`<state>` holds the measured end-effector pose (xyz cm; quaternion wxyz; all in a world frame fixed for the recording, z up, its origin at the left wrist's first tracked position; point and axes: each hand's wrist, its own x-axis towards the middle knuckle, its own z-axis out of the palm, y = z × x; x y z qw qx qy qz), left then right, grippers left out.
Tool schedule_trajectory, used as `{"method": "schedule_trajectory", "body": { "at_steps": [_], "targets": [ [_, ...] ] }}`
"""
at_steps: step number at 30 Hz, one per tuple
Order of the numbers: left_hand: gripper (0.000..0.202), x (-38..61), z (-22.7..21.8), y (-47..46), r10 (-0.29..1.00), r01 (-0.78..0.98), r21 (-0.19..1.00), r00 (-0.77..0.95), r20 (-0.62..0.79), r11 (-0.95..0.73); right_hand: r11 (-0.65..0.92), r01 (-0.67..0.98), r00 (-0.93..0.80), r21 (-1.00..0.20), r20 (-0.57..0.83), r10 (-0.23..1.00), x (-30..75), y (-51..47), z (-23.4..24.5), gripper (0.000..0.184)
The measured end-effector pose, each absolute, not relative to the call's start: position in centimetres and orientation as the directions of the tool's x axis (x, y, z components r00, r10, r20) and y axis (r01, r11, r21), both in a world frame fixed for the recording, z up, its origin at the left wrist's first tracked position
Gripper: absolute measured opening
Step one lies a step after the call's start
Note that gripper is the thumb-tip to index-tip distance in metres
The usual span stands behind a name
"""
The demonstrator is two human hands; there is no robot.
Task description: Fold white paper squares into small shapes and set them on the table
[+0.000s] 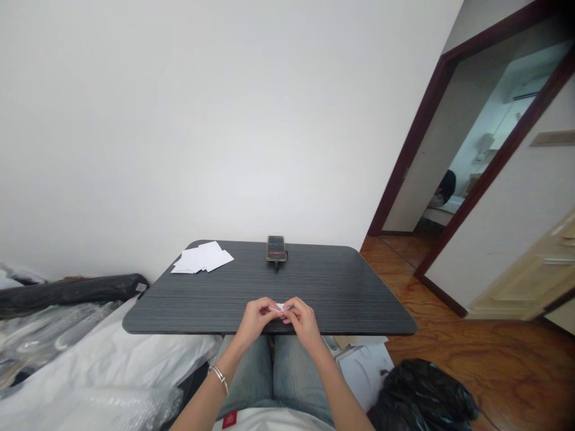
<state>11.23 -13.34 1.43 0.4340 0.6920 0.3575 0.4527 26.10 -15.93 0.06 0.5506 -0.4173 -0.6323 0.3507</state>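
Observation:
Between my two hands is a small piece of folded white paper (281, 307), held just above the front edge of the dark table (332, 293). My left hand (259, 314) pinches its left side with thumb and fingers. On the right side, the fingertips of my right hand (299, 315) close on the same paper. The fingers cover most of it, so its exact folded shape is hidden. A loose stack of white paper sheets (202, 258) lies at the table's back left.
A small dark device on a stand (275, 248) sits at the table's back middle, near the white wall. Plastic-wrapped bundles (90, 353) fill the left side. A black plastic bag (422, 395) and a white paper bag (365, 368) are on the floor at right. A doorway stands beyond.

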Motion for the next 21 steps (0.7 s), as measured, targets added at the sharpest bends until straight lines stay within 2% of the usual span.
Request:
{"method": "schedule_trajectory", "body": {
  "at_steps": [5,21],
  "targets": [
    [0.019,11.21,1.69,-13.40,0.890,0.129,0.923,0.341,0.303,-0.364,0.374,0.143,-0.037,-0.916,0.373,0.927,26.22,-15.60,-0.28,0.014],
    [0.020,11.43,0.89,-12.85,0.940,-0.041,0.985,0.294,0.173,-0.169,0.237,-0.006,0.047,-0.971,0.237,0.970,25.97,-15.42,-0.16,0.025]
  ]
}}
